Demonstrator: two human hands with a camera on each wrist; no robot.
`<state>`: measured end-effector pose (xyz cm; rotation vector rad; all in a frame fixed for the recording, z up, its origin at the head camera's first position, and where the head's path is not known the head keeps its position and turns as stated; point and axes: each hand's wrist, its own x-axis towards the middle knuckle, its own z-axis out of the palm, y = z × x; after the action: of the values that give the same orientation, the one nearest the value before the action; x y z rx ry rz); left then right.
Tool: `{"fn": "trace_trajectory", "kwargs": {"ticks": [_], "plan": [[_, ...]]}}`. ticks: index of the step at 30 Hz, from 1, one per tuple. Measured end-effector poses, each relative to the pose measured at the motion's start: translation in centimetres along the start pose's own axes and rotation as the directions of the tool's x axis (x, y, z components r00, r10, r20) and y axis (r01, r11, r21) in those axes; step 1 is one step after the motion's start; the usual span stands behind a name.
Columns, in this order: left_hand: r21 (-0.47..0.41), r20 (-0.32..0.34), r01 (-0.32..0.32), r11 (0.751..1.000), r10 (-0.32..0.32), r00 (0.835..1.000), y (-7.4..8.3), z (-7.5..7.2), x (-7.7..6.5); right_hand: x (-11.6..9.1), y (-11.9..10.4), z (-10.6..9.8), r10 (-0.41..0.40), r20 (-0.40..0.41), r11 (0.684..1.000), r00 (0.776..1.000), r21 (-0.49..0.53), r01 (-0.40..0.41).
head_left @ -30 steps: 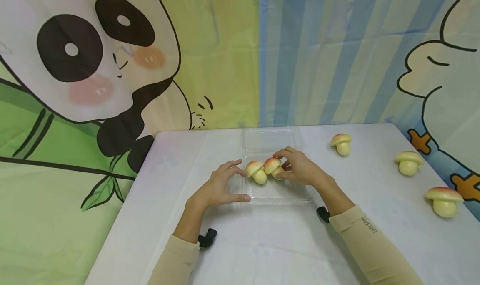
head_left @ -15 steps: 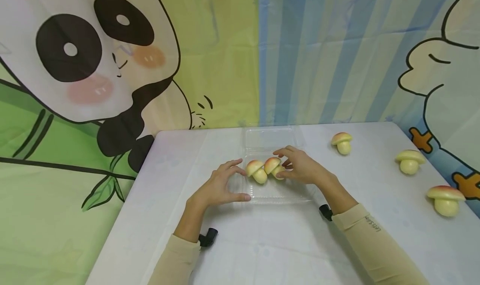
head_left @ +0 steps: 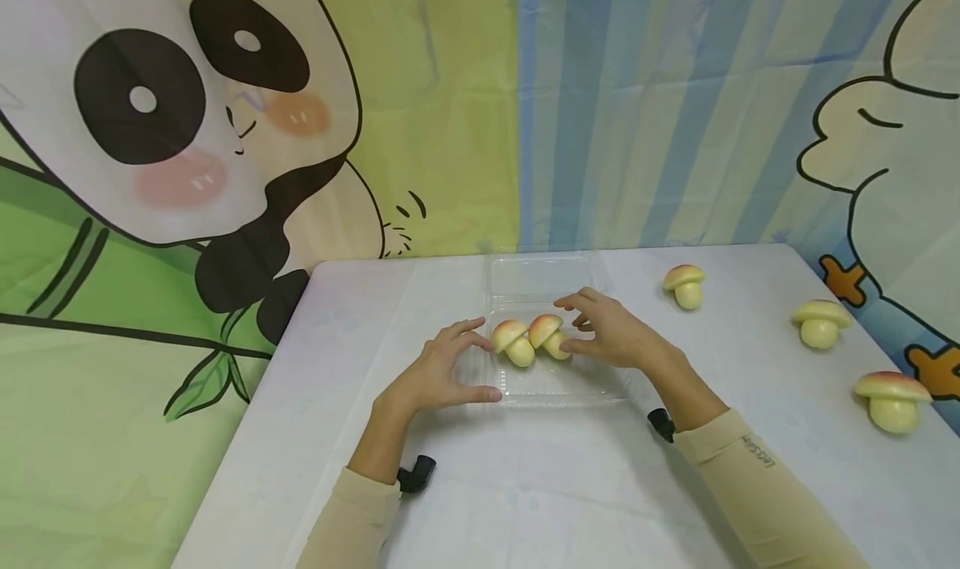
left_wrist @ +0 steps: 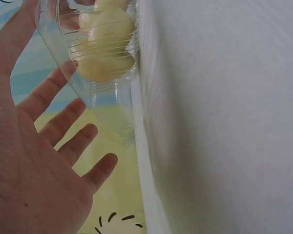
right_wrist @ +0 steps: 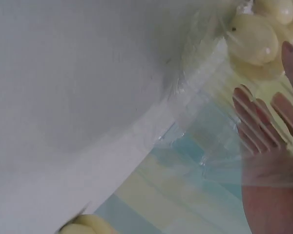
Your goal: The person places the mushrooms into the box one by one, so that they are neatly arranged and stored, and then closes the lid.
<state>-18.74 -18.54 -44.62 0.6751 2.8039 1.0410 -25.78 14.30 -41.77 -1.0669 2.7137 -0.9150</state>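
Note:
A clear plastic clamshell box (head_left: 577,386) lies with its lid folded back on the white table. Two toy mushrooms with yellow stems and reddish caps lie side by side in it, a left mushroom (head_left: 517,348) and a right mushroom (head_left: 555,342). My left hand (head_left: 435,377) rests at the box's left side, thumb at the front corner and fingers spread along the wall; the left wrist view shows those fingers (left_wrist: 63,122) loosely extended. Over the box's right part is my right hand (head_left: 611,331), its thumb tip close to the right mushroom's stem, fingers relaxed with nothing between them.
Three more toy mushrooms stand on the right of the table: a back one (head_left: 684,286), a middle one (head_left: 821,324) and a front one (head_left: 892,401). A printed cloth backdrop (head_left: 442,119) hangs right behind the table's far edge.
My right hand has let go of the right mushroom and drawn slightly to the right, its fingers lifting off the cap. The left hand and both boxed mushrooms have stayed in place.

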Motion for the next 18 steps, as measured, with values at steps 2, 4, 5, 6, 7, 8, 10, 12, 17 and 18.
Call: {"fn": "trace_trajectory", "kwargs": {"ticks": [2, 4, 5, 6, 7, 8, 10, 12, 17, 18], "plan": [[-0.001, 0.0, -0.002, 1.0, 0.002, 1.0, 0.0, 0.0, 0.0, -0.1, 0.1, -0.2, -0.01, -0.014, 1.0, 1.0, -0.01, 0.01], [-0.002, 0.0, -0.007, 1.0, 0.007, 1.0, 0.0, -0.1, -0.1, -0.2, 0.1, -0.3, -0.016, -0.027, 1.0, 1.0, -0.013, 0.015], [-0.001, 0.001, -0.006, 1.0, 0.006, 1.0, 0.0, -0.1, 0.0, -0.3, 0.1, -0.5, -0.018, -0.03, 1.0, 0.999, -0.013, 0.018], [0.0, 0.001, -0.006, 1.0, 0.006, 1.0, 0.0, -0.1, 0.0, -0.3, 0.2, -0.5, -0.023, -0.031, 1.0, 0.999, -0.015, 0.023], [0.001, 0.0, -0.003, 1.0, 0.003, 1.0, 0.0, -0.1, -0.1, -0.3, 0.2, -0.6, -0.03, -0.032, 0.999, 0.999, -0.015, 0.029], [-0.001, 0.0, -0.003, 1.0, 0.003, 1.0, 0.0, -0.1, -0.1, -0.4, 0.2, -0.7, -0.031, -0.033, 0.999, 0.999, -0.016, 0.03], [-0.004, 0.0, -0.003, 1.0, 0.003, 1.0, -0.1, -0.1, 0.0, -0.4, 0.2, -0.9, -0.041, -0.042, 0.999, 0.998, -0.02, 0.04], [-0.009, 0.0, -0.005, 1.0, 0.005, 1.0, -0.2, -0.1, 0.0, -0.5, 0.2, -1.1, -0.055, -0.055, 0.998, 0.997, -0.023, 0.054], [-0.011, 0.001, -0.006, 1.0, 0.006, 1.0, -0.2, 0.0, 0.0, -0.6, 0.4, -1.9, -0.076, -0.082, 0.996, 0.994, -0.045, 0.072], [-0.011, 0.001, -0.002, 1.0, 0.002, 1.0, -0.2, 0.0, 0.0, -0.6, 0.4, -2.0, -0.076, -0.083, 0.996, 0.994, -0.049, 0.072]]}}
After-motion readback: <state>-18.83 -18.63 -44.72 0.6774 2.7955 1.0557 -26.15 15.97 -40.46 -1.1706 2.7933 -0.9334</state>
